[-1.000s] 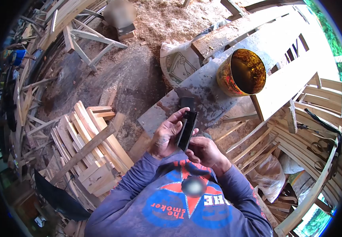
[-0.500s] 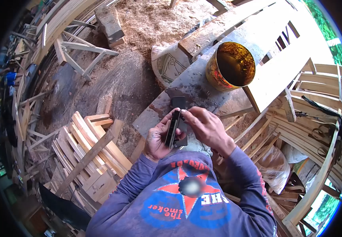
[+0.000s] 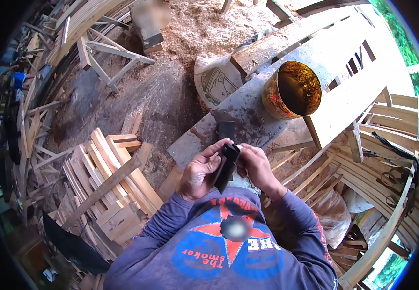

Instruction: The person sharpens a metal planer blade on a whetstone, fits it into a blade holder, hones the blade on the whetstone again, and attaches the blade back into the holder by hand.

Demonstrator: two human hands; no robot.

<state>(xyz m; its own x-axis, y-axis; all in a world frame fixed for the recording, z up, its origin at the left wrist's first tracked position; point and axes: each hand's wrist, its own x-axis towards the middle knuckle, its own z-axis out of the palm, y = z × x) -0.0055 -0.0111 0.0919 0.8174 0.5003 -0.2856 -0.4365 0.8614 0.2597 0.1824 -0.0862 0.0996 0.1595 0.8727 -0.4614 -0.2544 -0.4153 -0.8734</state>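
Note:
In front of my chest I hold a dark, long object, tilted, its upper end toward the bench. My left hand is closed round its left side, thumb and fingers near the top. My right hand pinches its upper right edge. Just beyond the hands a flat dark block lies on the wet, stained board. A round tin with a yellow and red pattern stands on the same board to the right, with dark contents inside.
Stacked wood strips lie at the left, near a wooden trestle. A white sack sits behind the board. Plastic bags and long timber pieces are at the right. Sawdust covers the far ground.
The dark object has been turned, so a broader dark face shows instead of its narrow slotted side. My right hand has moved lower along it. The whole view has shifted slightly.

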